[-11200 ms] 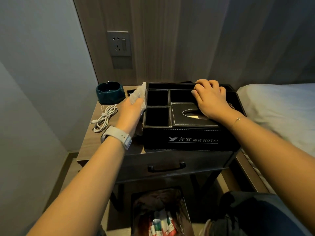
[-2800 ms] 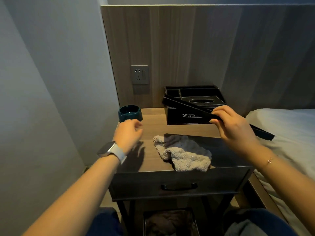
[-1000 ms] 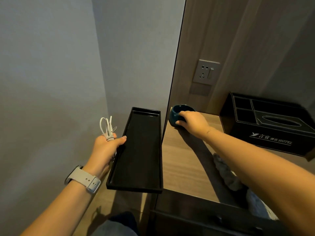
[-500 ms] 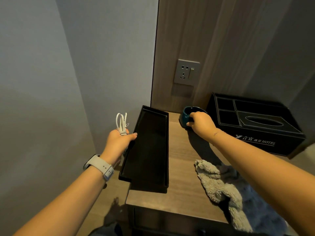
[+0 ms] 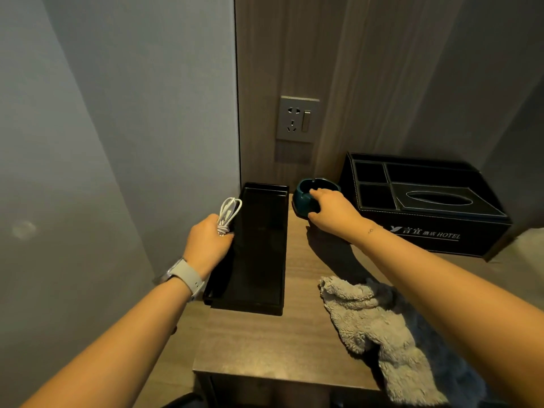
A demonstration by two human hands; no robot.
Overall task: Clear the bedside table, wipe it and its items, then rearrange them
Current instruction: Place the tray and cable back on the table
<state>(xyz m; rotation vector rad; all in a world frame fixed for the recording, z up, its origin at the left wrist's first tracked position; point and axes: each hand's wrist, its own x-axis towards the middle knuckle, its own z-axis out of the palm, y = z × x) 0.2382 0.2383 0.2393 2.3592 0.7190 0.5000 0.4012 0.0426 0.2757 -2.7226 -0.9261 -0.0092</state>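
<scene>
**Tray now down on the table**

We have lowered the black tray (image 5: 256, 248) onto the table's (image 5: 273, 348) left edge. Our left hand (image 5: 207, 244) grips tray and white cable (image 5: 228, 212); our right hand (image 5: 332, 213) grasps the ashtray (image 5: 306, 198).

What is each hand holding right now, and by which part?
Left hand: coiled white cable at its bound middle, plus the black tray by its left rim. Right hand: teal ashtray by its rim.
</scene>
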